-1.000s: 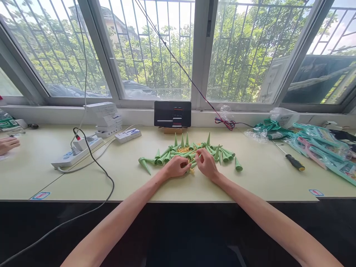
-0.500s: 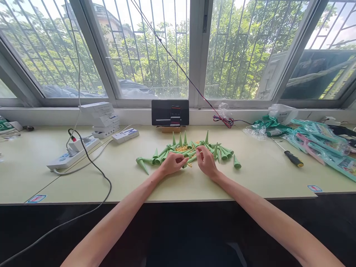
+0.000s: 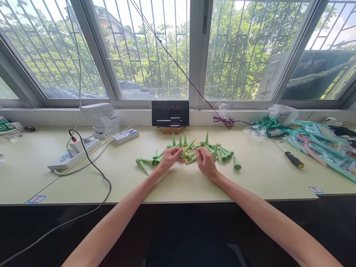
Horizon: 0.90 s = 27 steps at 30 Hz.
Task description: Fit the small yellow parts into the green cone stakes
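My left hand (image 3: 169, 158) is closed at the left side of a heap of green plastic cones. Its fingertips pinch the wide end of a green cone (image 3: 189, 146), whose tip slants up to the right. Across a small gap, my right hand (image 3: 205, 160) is closed too, thumb against forefinger; whatever is between them is too small to make out. Small yellow pieces (image 3: 187, 160) lie among the cones between both hands. Several cones stand upright behind, such as the cone (image 3: 207, 137). Others lie on their sides, like the cone (image 3: 237, 163) at right.
A dark screen (image 3: 170, 113) leans at the window sill. On the left are a power strip (image 3: 66, 158), white boxes (image 3: 100, 118) and a black cable (image 3: 109, 181). A screwdriver (image 3: 294, 159) and turquoise packages (image 3: 319, 142) lie on the right of the table (image 3: 264, 181).
My left hand has turned and its fingers have lifted slightly. The green cone at its fingertips now points up to the right. My right hand has hardly moved.
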Tool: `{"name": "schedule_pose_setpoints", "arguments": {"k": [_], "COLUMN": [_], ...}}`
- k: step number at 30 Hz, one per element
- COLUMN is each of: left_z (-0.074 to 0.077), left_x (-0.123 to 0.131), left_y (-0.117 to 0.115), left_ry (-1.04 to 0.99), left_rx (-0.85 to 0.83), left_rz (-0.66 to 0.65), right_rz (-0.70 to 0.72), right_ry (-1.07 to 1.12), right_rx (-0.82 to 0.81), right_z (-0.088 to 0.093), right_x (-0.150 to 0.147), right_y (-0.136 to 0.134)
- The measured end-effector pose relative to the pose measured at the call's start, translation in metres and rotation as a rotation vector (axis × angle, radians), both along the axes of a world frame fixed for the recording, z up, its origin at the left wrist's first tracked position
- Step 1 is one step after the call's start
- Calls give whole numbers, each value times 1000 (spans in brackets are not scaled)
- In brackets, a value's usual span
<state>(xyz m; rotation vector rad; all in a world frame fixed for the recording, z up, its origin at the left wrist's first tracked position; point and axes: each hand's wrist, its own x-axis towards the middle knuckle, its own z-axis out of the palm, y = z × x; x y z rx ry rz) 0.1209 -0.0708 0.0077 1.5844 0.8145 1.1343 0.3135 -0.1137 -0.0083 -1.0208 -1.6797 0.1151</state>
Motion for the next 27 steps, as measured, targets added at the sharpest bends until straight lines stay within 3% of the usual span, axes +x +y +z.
{"name": "schedule_pose_setpoints", "arguments": {"k": [4, 12, 27], "left_z": [-1, -8, 5], "left_x": [-2, -4, -1], "left_y": [2, 6, -5], "left_ry": [-86, -178, 66], "left_rx": [-93, -94, 82], "left_rz": [-61, -115, 130], "right_rz": [16, 67, 137], "right_ry": [-14, -9, 14], "right_rx": [-6, -38, -59], "right_z": [0, 1, 4], "right_x": [-1, -2, 1], "right_y": [1, 0, -1]}}
